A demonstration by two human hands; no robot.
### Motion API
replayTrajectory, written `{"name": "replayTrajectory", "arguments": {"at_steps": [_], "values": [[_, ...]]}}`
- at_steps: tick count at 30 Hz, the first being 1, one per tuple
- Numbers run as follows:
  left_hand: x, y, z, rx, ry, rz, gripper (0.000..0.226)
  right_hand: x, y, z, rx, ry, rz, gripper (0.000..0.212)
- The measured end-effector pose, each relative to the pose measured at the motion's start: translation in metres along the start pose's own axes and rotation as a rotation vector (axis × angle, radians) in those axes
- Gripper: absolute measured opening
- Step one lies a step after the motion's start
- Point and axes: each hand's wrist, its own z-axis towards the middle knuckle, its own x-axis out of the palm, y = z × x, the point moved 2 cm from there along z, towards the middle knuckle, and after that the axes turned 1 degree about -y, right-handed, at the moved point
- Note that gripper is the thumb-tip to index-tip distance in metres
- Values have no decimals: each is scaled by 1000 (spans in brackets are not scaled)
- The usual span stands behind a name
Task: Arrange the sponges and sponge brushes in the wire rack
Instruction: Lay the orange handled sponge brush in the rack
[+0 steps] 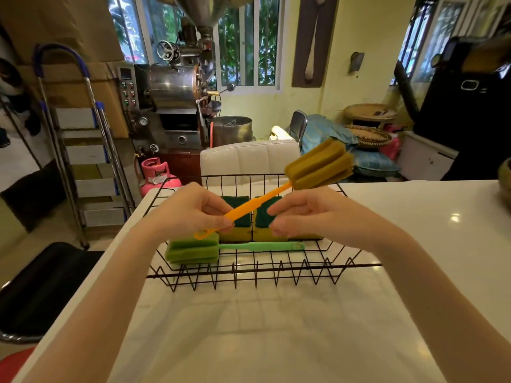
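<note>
A black wire rack (265, 269) stands on the white table. Inside it lie a green sponge brush (193, 248), its handle pointing right, and two yellow sponges with dark green tops (240, 214), side by side behind the brush. My left hand (190, 208) pinches the orange handle of a sponge brush with a mustard-yellow foam head (320, 164), held above the rack and slanting up to the right. My right hand (309, 214) hovers just right of that handle, fingers curled and holding nothing.
The white table (276, 327) stretches toward me and to the right. A white chair back (249, 158) stands beyond the rack. A stepladder (83, 150), a pink gas cylinder (156, 172) and a metal roasting machine (177, 92) stand at the left and rear.
</note>
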Motion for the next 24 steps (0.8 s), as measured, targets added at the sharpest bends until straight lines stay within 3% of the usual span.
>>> {"name": "replayTrajectory", "arguments": {"at_steps": [3,7,12,24], "values": [[-9,10,-2,-30,29,121,17,-19,17,-17,-186,-57,-149,31],[-7,16,-4,-37,166,199,20,-34,-1,-8,-164,-131,-730,54],[4,19,1,-6,219,294,20,-32,-35,7,120,111,-695,39],[42,20,11,12,334,453,28,-26,-60,18,188,196,-668,28]]}}
